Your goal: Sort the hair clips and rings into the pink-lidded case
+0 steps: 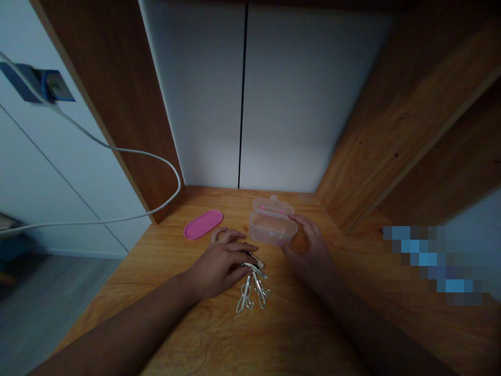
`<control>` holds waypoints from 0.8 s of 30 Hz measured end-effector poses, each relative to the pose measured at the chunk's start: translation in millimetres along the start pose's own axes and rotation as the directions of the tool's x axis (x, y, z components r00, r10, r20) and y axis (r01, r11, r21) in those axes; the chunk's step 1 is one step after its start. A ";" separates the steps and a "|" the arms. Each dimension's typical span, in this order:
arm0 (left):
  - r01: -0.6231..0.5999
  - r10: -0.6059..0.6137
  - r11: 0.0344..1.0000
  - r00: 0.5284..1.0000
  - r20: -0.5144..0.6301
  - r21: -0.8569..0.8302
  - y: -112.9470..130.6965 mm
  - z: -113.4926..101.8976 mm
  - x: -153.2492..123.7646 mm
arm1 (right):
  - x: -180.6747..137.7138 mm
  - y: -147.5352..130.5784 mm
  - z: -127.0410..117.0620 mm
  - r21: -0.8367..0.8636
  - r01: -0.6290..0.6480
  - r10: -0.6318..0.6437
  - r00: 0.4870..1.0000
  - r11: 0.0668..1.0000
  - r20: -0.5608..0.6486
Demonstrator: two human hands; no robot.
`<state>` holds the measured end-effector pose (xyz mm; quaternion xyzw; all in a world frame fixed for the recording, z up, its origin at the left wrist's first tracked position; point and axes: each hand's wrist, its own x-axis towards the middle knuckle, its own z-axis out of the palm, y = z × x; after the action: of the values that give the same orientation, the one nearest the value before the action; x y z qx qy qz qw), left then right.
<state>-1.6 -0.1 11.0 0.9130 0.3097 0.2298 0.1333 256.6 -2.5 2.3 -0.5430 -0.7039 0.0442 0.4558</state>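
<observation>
Several shiny wire clips lie in a loose pile on the wooden surface. My left hand reaches over the upper part of that pile, thumb and fingers closing around a clip there; the fingers partly hide it. A small clear plastic box with rounded ends stands just beyond the pile. Its hinged lid is tilted back and has pink bits near the hinge. At the box's right end, my right hand grips it, fingers at the rear corner and thumb at the front.
A pink oval tray-like piece lies left of the box. White panels close off the back, with wooden boards on the right. A white cable loops in from the left, near a wall socket.
</observation>
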 end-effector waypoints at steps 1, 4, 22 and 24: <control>0.002 -0.002 1.000 1.000 0.000 -0.004 -0.2 0.1 -0.1 | 0.4 -2.9 -2.8 -0.006 0.027 -0.028 0.999 1.000 -0.040; 0.009 -0.009 1.000 1.000 -0.014 -0.020 -0.4 0.9 -0.7 | 0.2 -13.5 -12.1 -0.018 0.147 -0.148 0.977 0.989 -0.150; -0.082 0.057 0.993 0.960 -0.275 -0.081 4.7 -2.0 -1.0 | -11.2 -23.2 -4.7 0.059 0.272 -0.263 0.816 0.960 0.514; -0.076 0.050 0.994 0.952 -0.303 -0.077 3.7 -0.8 -1.3 | -11.3 -22.7 -4.6 0.053 0.267 -0.252 0.801 0.962 0.543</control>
<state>-1.0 -3.6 12.8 0.8700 0.2868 0.3836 0.1171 243.3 -22.8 10.9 -0.4124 -0.8722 0.1249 0.2315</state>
